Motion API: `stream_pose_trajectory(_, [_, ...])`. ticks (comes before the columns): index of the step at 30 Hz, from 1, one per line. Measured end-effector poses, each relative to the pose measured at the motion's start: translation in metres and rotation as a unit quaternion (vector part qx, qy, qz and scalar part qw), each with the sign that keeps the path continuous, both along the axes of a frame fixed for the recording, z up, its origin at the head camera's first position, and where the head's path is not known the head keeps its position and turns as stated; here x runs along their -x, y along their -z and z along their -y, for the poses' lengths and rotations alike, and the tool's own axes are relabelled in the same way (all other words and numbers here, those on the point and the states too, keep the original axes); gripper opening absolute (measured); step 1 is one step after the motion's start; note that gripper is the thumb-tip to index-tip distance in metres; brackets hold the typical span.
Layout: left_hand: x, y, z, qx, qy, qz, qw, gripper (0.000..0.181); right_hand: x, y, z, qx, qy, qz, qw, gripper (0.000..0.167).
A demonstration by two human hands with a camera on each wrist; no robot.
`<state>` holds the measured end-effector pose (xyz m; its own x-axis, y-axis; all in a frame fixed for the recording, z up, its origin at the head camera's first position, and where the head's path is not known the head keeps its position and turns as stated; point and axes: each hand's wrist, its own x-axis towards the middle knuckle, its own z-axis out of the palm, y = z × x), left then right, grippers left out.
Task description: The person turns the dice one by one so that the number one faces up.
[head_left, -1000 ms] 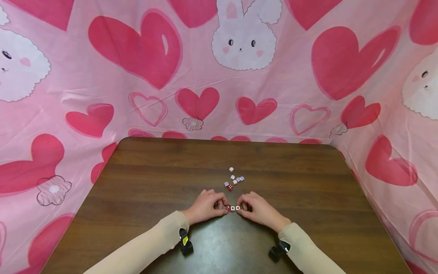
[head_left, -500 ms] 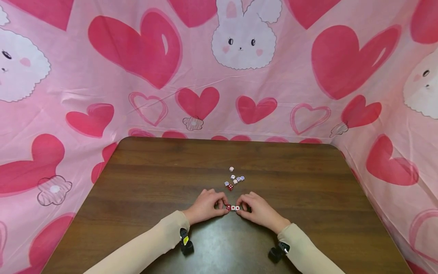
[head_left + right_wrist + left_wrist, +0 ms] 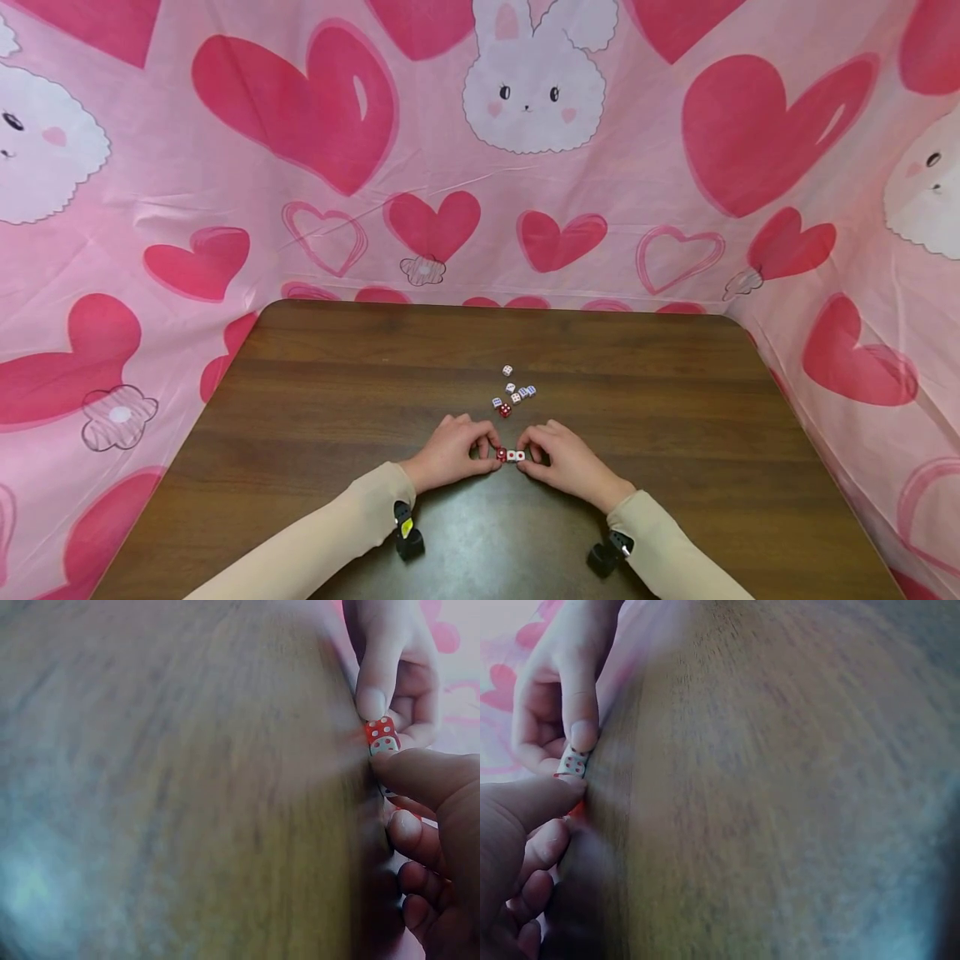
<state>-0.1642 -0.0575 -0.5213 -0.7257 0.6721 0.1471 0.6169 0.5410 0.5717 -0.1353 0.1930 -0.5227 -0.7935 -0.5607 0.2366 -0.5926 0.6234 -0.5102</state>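
Three dice stand side by side in a short row on the table: a red die point(image 3: 502, 454) at the left, a white die point(image 3: 512, 456) in the middle and another white die point(image 3: 521, 456) at the right. The left hand point(image 3: 452, 452) pinches the red die between thumb and forefinger. At the other end, the right hand point(image 3: 570, 463) pinches the right white die. In the right wrist view the red die point(image 3: 380, 728) touches a white die point(image 3: 384, 745); the right thumb covers part of the row. The left wrist view shows a white die point(image 3: 573, 764) between both thumbs.
Beyond the hands lies a loose group of dice: a red die point(image 3: 506, 410), a white die point(image 3: 507, 370) farthest back, and several more white ones between. The brown table point(image 3: 337, 358) ends at a pink cloth point(image 3: 450, 167) with hearts and rabbits.
Over the last second the right hand has moved slightly left, and the right white die has closed the small gap to the middle one. The left hand has hardly moved.
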Motion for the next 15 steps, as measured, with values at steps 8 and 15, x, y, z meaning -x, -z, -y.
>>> stream_pose_trajectory(8, [0.012,-0.007,0.007,-0.056,0.038,0.089,0.9937,0.012,0.001,0.000,-0.001,0.002,0.001,0.017,0.9999,0.020])
stream_pose_trajectory(15, [0.025,-0.015,0.005,-0.071,-0.043,0.139,0.9869,0.003,0.002,-0.001,-0.001,0.006,0.000,0.032,0.9995,0.019])
